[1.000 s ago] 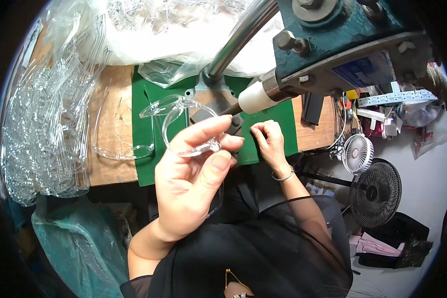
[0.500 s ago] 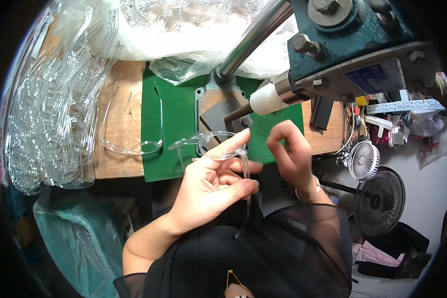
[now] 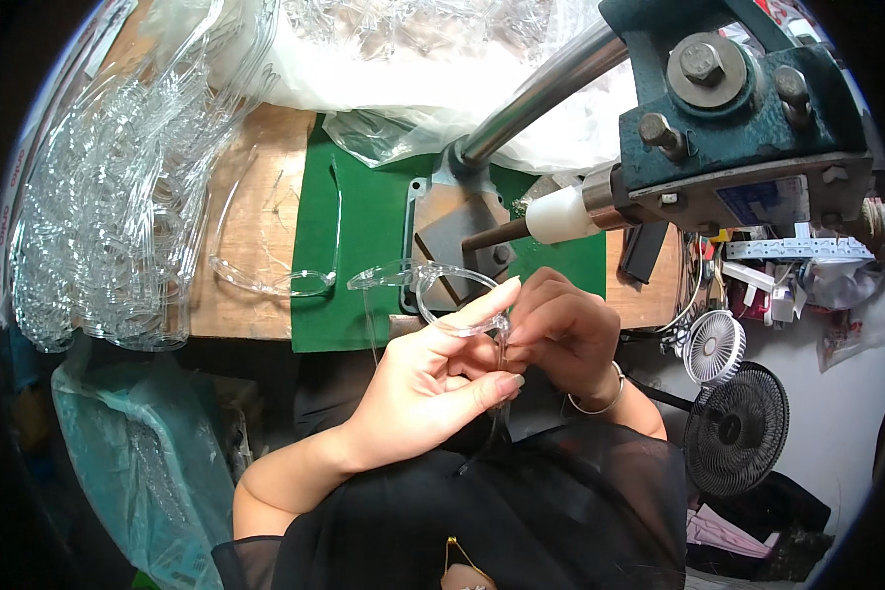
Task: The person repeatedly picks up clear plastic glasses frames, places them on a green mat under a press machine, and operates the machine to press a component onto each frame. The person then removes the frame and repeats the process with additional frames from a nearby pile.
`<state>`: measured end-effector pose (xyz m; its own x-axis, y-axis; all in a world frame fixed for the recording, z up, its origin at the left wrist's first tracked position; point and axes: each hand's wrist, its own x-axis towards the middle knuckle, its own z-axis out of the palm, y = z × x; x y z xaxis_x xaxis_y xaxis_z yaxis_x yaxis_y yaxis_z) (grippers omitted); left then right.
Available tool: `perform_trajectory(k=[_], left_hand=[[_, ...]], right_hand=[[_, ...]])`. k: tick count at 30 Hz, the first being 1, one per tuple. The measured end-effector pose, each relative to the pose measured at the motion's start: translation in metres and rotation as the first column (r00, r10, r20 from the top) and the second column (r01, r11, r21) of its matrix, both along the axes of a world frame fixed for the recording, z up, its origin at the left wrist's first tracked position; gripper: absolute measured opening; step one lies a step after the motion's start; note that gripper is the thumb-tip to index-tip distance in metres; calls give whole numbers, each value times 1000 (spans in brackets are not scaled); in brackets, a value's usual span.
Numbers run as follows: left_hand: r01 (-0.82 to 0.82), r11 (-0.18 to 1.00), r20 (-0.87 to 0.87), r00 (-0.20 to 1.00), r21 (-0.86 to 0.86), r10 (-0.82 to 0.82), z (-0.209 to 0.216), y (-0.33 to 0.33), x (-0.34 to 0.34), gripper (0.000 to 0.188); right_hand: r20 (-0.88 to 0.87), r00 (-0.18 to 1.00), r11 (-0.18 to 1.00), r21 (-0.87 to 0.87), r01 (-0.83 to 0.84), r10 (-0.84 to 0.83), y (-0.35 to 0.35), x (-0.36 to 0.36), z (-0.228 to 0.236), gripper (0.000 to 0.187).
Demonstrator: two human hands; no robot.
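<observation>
1. Wooden tabletop runs before us, one green mat over its middle and white plastic sheeting at the back.
2. For writing, we find red lettering set sideways on one pale strip at the far left, and one blue-and-white label on the teal press, its print too small for us to read.
3. We count one press, with one steel column, one white collar and one dark rod above its base plate.
4. Our left hand holds one clear spectacle frame, index finger along a rim and thumb against a temple; the frame sits over the mat's near edge, in front of the base plate.
5. Our right hand, one bracelet at its wrist, has its fingers bent close together at the frame's hinge; we cannot tell whether they grip it.
6. One second frame lies to the left, across wood and mat; beside it rises one heap of clear frames, too tangled for us to count.
7. To the right we count two fans, one small white fan and one larger black fan.
</observation>
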<state>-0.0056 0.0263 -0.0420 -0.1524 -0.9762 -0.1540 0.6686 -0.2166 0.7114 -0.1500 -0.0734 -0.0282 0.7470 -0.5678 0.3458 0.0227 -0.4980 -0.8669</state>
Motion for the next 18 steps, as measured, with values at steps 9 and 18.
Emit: perform_trajectory(k=[9, 18], left_hand=[[98, 995, -53, 994, -9, -99, -2, -2, 5, 65], [-155, 984, -45, 987, -89, 151, 20, -31, 4, 70]], right_hand=[[-49, 997, 975, 218, -40, 52, -4, -1, 8, 15], [379, 898, 945, -141, 296, -225, -31, -24, 34, 13]])
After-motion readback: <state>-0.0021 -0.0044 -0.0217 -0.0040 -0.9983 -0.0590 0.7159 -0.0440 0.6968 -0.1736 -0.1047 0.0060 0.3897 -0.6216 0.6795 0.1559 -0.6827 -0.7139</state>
